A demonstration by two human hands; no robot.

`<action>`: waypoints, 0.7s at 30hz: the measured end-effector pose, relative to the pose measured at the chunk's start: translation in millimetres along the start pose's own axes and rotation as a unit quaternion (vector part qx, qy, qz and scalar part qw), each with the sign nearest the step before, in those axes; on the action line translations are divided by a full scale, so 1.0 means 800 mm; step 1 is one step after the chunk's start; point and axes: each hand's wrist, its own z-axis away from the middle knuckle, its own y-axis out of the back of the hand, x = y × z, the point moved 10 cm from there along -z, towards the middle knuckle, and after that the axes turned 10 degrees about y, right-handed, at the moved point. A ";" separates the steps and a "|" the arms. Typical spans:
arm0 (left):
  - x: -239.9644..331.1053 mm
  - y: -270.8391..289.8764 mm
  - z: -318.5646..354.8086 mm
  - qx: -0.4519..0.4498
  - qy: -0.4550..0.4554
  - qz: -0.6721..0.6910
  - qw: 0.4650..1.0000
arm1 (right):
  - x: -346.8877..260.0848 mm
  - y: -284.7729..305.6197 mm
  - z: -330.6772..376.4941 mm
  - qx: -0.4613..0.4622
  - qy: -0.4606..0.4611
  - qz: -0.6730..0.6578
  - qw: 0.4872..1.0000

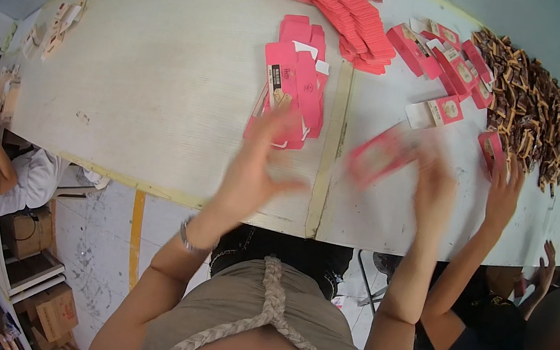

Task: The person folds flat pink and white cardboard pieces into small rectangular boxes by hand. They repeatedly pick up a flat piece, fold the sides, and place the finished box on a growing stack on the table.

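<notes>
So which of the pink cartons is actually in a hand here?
The blurred pink carton in the right hand, raised above the table. The other cartons lie flat in piles; the left hand is open and empty.

Two hands up front, the left hand (256, 163) open and the right hand (434, 183) on one blurred pink box (379, 155). Two other people at the table (159, 94), one each side. Three stacks of flat pink cartons (293, 91), one brown packet heap (528, 106), uncountable.
</notes>
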 end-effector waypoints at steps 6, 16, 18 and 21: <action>-0.083 0.036 -0.123 0.113 0.037 -0.194 0.974 | -0.001 -0.104 -0.049 -0.028 0.064 0.052 0.996; -0.109 0.047 -0.125 0.120 0.016 0.086 0.989 | 0.029 -0.181 -0.054 -0.009 -0.004 -0.099 0.995; -0.110 0.061 -0.112 0.096 0.073 0.227 0.966 | 0.032 -0.178 -0.054 -0.002 0.000 -0.115 0.993; -0.088 0.093 -0.076 0.122 0.063 0.346 0.928 | 0.035 -0.178 -0.055 -0.002 -0.018 -0.172 0.985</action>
